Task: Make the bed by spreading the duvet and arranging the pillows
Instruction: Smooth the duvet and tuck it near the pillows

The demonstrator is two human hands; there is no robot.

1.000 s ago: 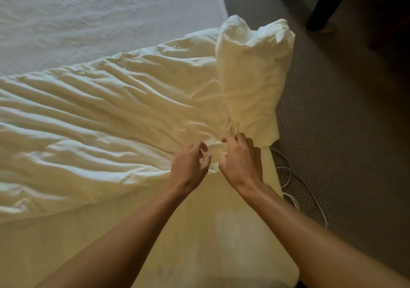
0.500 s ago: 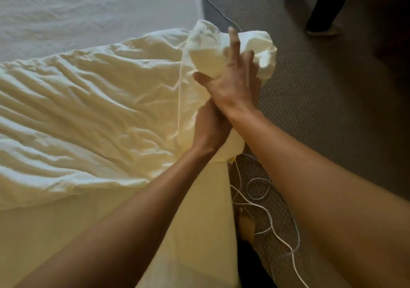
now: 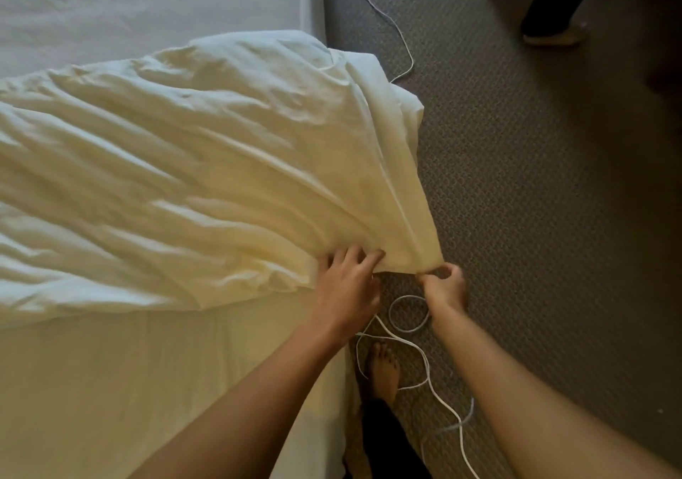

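we hold the duvet [image 3: 184, 183] by its near corner at the side of the bed [image 3: 147, 386]
our right hand [image 3: 444, 286] pinches the corner tip out past the bed's edge, over the carpet [image 3: 535, 220]; our left hand [image 3: 347, 286] grips the hem just beside it, fingers curled into the folds. the duvet lies rumpled across the bed, one part drooping over the side. a white cable [image 3: 409, 316] loops on the carpet by our bare foot [image 3: 383, 371].

The crumpled cream cloth duvet [image 3: 184, 183] looks soft and matt, full of wrinkles. The white cloth bed sheet [image 3: 110, 386] under it is smoother and flatter. The grey-brown floor carpet [image 3: 535, 220] looks rough and bumpy. The thin white plastic cable [image 3: 409, 330] looks smooth.
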